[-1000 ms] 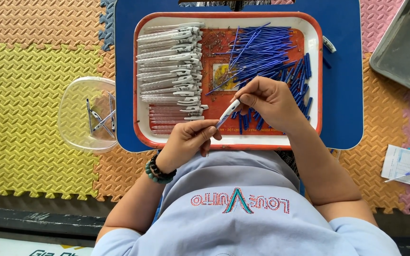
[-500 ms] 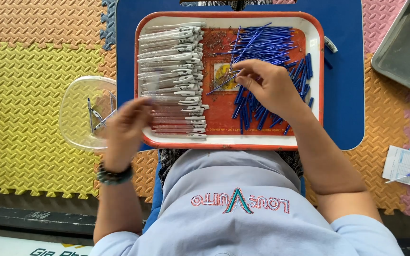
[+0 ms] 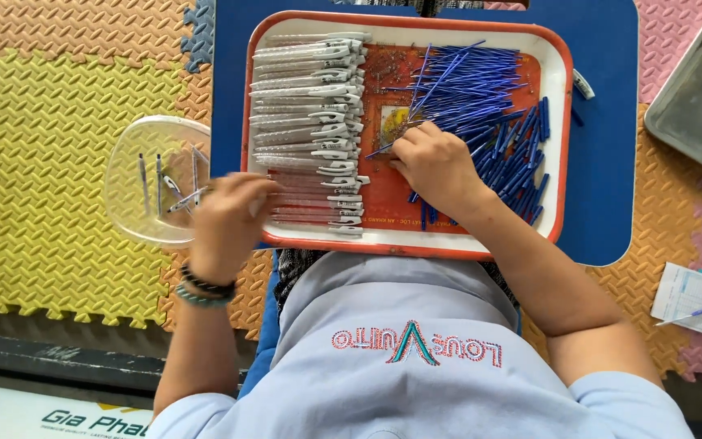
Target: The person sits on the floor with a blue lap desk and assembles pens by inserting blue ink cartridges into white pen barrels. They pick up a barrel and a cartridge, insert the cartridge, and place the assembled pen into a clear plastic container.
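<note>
An orange tray point(image 3: 558, 138) with a white rim lies on a blue board point(image 3: 611, 162). Rows of clear pen barrels point(image 3: 310, 122) fill its left half, and a heap of thin blue refills point(image 3: 481, 93) its right half. My right hand point(image 3: 436, 167) rests on the tray at the heap's edge, fingers pinched on one blue refill point(image 3: 383, 149). Blurred with motion, my left hand point(image 3: 229, 215) is at the tray's left edge, holding an assembled pen point(image 3: 184, 197) over a clear plastic bowl point(image 3: 127, 154) that has a few pens in it.
The floor is coloured foam mats point(image 3: 50, 122). At the top right is a metal tray point(image 3: 700, 89). A paper slip with a blue pen on it point(image 3: 696, 301) lies at the right. A small white pen part point(image 3: 582, 84) sits on the board beside the tray.
My left hand carried the assembled pen from the tray's front edge out left to the clear bowl. My right hand moved up the tray to the blue refills.
</note>
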